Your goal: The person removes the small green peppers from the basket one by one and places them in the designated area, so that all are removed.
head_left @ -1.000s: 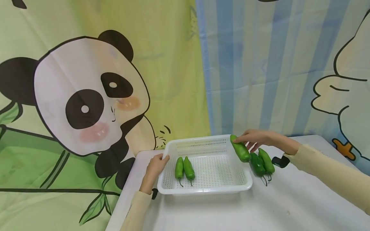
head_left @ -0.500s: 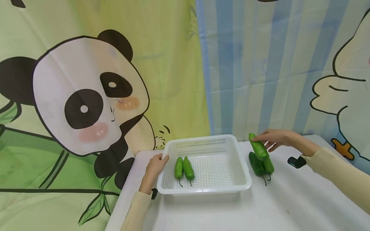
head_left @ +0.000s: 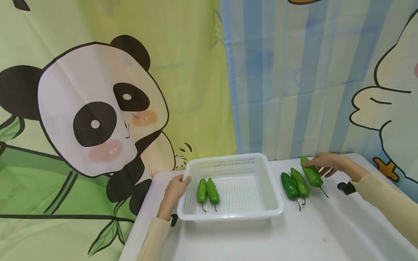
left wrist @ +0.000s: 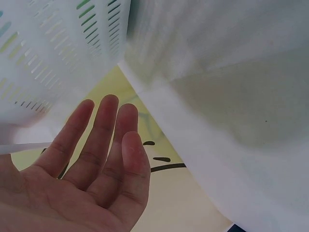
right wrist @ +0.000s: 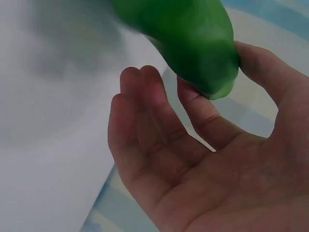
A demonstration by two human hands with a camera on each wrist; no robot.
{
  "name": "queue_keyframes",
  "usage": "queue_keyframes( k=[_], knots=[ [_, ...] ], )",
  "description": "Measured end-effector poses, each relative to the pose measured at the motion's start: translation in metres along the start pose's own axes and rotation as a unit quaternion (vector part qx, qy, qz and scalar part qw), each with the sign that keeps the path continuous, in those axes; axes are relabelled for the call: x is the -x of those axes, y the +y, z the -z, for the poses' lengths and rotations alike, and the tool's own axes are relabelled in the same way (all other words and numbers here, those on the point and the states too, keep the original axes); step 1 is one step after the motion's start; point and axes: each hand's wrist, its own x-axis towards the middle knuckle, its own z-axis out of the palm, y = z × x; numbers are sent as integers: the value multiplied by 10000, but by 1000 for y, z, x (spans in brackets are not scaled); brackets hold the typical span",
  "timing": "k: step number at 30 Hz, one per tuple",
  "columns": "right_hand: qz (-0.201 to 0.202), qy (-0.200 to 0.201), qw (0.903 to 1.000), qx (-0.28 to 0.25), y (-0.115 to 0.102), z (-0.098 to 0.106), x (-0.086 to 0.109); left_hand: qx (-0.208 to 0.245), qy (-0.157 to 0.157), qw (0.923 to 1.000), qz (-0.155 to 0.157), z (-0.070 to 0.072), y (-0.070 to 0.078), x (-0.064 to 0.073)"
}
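My right hand (head_left: 330,164) pinches a long green pepper (head_left: 312,176) by its blunt upper end, between thumb and index finger. In the right wrist view that pepper (right wrist: 193,43) sits between those two fingertips, other fingers loosely bent. Its stem points down toward the table, just right of a lighter green pepper (head_left: 299,182) and a darker green pepper (head_left: 289,186) lying side by side. At the left side of a white plastic basket (head_left: 228,215), my left hand (head_left: 174,188) holds the rim, thumb over it. Its fingers (left wrist: 91,159) extend outside, under the rim.
Two green peppers (head_left: 202,191) lie side by side in the left part of the basket, stems toward me. The basket stands on a white table (head_left: 248,243). A printed curtain (head_left: 202,90) hangs close behind the table's back edge.
My right hand has carried the pepper from over the basket's right rim, across the two loose peppers, to their right and lower. My left hand and the basket stay in place.
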Motion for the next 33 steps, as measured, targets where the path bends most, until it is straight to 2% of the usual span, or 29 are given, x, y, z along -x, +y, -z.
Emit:
queue_keyframes(
  k=[5, 11, 33],
  knots=[
    [-382, 12, 9991, 195, 20, -11, -14, 22, 19, 10000, 35, 1, 0, 0],
    [-620, -32, 9975, 344, 25, -21, -24, 43, -34, 10000, 60, 0, 0, 0],
    [-823, 155, 9961, 277, 30, -27, -36, 65, -19, 10000, 40, 0, 1, 1]
  ],
)
